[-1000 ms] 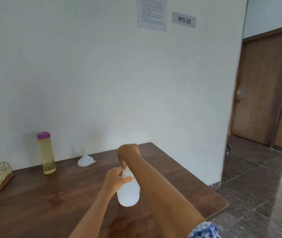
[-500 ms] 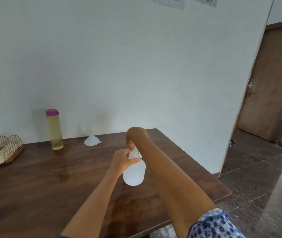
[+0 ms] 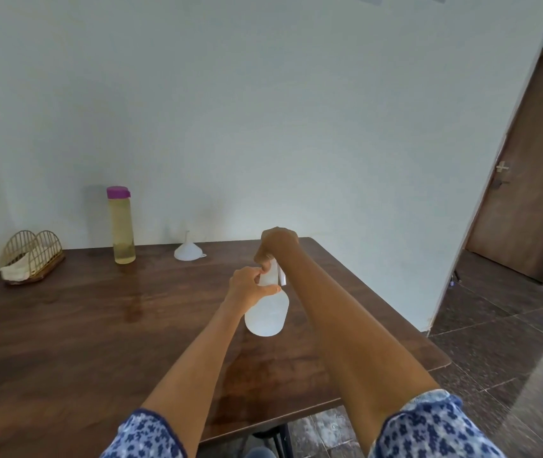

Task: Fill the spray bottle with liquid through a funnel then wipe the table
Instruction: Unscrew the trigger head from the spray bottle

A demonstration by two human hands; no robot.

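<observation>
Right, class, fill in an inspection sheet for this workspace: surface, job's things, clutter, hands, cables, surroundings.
Surface: dark wooden table, glossy.
Job's things: white spray bottle upright near the right edge; white funnel upside down at the back; capped bottle of yellowish liquid beside it.
Clutter: wire holder with a cloth, back left.
Hands: left hand grips the bottle's neck; right hand on the sprayer head.
Cables: nothing seen.
Surroundings: white wall, brown door, tiled floor.

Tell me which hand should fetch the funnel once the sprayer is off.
Left. The funnel sits far left of the bottle, on the left hand's side. The right hand grips the sprayer.
</observation>
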